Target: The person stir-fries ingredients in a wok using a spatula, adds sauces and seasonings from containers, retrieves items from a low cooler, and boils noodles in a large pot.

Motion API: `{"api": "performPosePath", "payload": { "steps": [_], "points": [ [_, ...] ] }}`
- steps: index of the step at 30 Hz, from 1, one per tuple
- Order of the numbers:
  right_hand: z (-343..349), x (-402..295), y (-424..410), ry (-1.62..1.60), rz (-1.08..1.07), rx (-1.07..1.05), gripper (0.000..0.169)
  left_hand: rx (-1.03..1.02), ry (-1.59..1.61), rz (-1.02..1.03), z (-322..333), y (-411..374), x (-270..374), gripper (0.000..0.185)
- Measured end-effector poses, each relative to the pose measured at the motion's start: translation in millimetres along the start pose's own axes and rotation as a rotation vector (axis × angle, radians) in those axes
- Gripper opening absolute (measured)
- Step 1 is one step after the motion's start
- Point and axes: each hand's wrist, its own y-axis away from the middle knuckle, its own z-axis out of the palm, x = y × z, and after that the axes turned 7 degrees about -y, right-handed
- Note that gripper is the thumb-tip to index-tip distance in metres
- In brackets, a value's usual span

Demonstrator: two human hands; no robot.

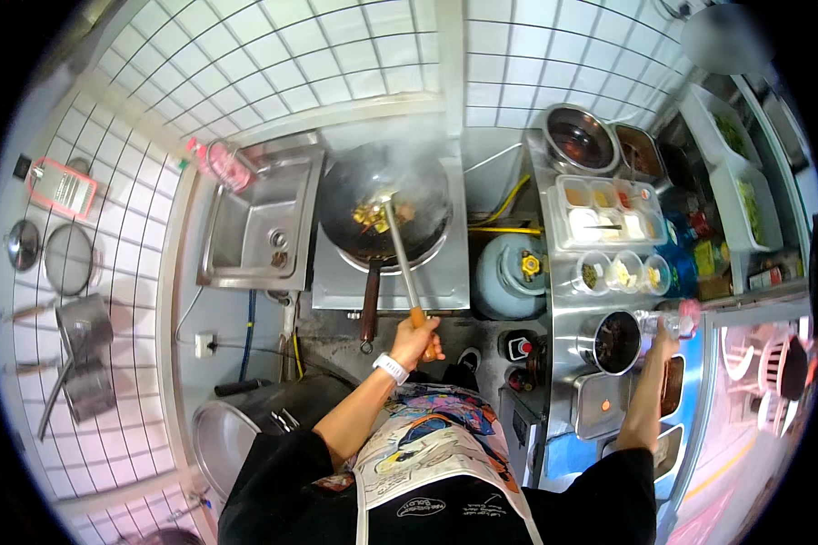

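Observation:
My left hand [419,340], with a white watch on its wrist, grips the wooden handle of a long metal wok utensil [399,248]. Its head rests among chopped food [371,216] in a black wok [344,235]. Steam rises from the wok and blurs its far side. The wok's dark handle [370,300] points towards me. Over the right counter my right hand [666,340] is closed around a clear plastic bottle [649,321] with a pinkish-red top; blur hides the fingers. Beside it stands a steel pot [610,343] with dark contents.
Left of the stove [392,298] is a steel sink [245,235] with a pink bottle [223,165]. A gas cylinder [501,279] stands between stove and right counter. That counter holds a seasoning box [566,235], small cups [592,271], a steel bowl [552,153] and a steel tray [596,419].

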Motion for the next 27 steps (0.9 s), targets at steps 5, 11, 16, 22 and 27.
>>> {"api": "performPosePath", "payload": {
  "steps": [5,11,16,22,27],
  "points": [
    [36.7,-87.1,344.6,0.184,-0.449,-0.956,0.041,0.014,-0.396,0.148,-3.3,2.8,-4.7,0.043],
    [114.2,-132.6,480.0,0.578,-0.169,-1.568,0.08,0.358,-0.794,0.746,-40.8,36.4,6.2,0.046],
    [129.0,-135.8,502.4,0.753,-0.803,-1.423,0.03,0.74,-0.594,0.7,-117.3,29.0,2.4,0.032],
    [80.9,-241.1,486.0,0.873,-0.872,-1.355,0.026,0.482,-0.441,0.554,-150.8,-25.4,-51.9,0.053],
    [60.7,-266.6,463.1,1.129,-0.915,-1.307,0.027,0.164,-0.182,0.325,-153.7,-11.8,-58.8,0.045]
  ]
}}
